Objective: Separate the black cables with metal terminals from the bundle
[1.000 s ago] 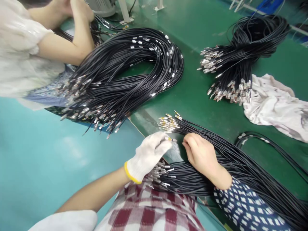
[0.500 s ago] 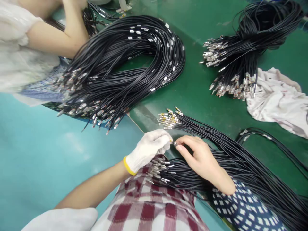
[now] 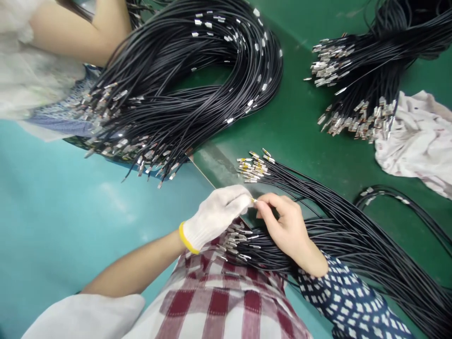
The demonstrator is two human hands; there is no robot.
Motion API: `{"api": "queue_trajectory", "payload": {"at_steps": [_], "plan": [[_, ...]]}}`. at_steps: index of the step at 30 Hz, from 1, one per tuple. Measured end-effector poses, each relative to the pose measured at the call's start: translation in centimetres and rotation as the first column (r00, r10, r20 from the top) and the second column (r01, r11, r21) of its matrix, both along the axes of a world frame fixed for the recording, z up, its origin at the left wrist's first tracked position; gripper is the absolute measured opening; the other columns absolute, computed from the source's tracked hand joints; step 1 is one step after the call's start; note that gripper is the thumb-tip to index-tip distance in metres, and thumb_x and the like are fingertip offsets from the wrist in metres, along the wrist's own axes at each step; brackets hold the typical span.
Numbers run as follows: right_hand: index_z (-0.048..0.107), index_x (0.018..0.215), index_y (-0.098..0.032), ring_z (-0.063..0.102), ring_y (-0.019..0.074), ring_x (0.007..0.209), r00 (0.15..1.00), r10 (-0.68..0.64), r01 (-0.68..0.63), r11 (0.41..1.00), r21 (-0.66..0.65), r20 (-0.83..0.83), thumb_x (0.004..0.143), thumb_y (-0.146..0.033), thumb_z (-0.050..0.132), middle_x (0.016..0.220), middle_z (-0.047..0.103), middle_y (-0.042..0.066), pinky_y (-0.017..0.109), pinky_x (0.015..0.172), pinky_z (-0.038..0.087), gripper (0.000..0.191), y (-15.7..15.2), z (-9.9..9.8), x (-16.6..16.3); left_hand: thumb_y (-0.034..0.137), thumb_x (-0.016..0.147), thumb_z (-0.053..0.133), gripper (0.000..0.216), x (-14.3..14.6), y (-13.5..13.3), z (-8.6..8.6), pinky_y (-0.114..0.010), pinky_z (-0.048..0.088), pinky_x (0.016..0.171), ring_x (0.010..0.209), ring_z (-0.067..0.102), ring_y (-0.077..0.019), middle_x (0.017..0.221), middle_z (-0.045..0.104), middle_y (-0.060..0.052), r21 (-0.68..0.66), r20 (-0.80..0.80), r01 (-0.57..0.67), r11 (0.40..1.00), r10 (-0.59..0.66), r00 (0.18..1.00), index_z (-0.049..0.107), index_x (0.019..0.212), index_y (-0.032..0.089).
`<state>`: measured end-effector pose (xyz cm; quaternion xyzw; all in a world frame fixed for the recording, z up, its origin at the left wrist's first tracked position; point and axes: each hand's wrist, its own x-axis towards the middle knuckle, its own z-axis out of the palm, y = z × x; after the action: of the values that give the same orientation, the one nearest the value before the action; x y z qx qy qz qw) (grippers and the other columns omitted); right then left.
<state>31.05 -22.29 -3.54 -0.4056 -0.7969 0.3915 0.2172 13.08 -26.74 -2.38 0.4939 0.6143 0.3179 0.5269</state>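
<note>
My left hand (image 3: 221, 214), in a white knit glove with a yellow cuff, is pinched closed at a small cable end (image 3: 254, 201) of metal with a yellow bit. From the other side my bare right hand (image 3: 287, 223) grips the same end between thumb and fingertips; much of it is covered by the fingers. Below my hands lies a bundle of black cables with silver tips (image 3: 238, 242), close to my checked apron (image 3: 215, 301). Just beyond them rests a second bundle with yellow-marked tips (image 3: 254, 167).
A large looped cable bundle (image 3: 261, 80) lies at the far left beside a co-worker's arm (image 3: 77, 28). Another bundle (image 3: 374, 70) and a crumpled white cloth (image 3: 416, 141) are at the right on the green table (image 3: 293, 127). A thin cable loop (image 3: 384, 190) lies nearer.
My hands have drawn closer together at the cable end, so less of it shows between them. The camera view has shifted slightly.
</note>
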Motion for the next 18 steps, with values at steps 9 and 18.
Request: {"api": "queue_trajectory", "payload": {"at_steps": [9, 18], "plan": [[0.064, 0.081, -0.019, 0.063, 0.0177, 0.066, 0.997, -0.015, 0.0, 0.98, 0.201, 0.076, 0.096, -0.023, 0.054, 0.075, 0.072, 0.004, 0.034, 0.073, 0.042, 0.018, -0.32, -0.15, -0.3, 0.029, 0.096, 0.042, 0.024, -0.2, 0.11, -0.07, -0.024, 0.037, 0.066, 0.067, 0.045, -0.0104, 0.071, 0.049, 0.005, -0.029, -0.011, 0.016, 0.999, -0.016, 1.0, 0.056, 0.078, 0.02], [0.059, 0.078, -0.02, 0.059, 0.0149, 0.058, 0.998, -0.003, -0.007, 0.984, -0.177, -0.061, 0.099, -0.029, 0.049, 0.065, 0.064, 0.001, 0.028, 0.06, 0.046, 0.025, 0.2, -0.23, -0.32, 0.035, 0.095, 0.042, 0.028, -0.58, 0.55, -0.19, -0.024, 0.034, 0.059, 0.062, 0.042, -0.0106, 0.068, 0.046, 0.005, -0.095, 0.042, 0.064, 0.993, -0.061, 0.997, 0.053, 0.075, 0.02]]}}
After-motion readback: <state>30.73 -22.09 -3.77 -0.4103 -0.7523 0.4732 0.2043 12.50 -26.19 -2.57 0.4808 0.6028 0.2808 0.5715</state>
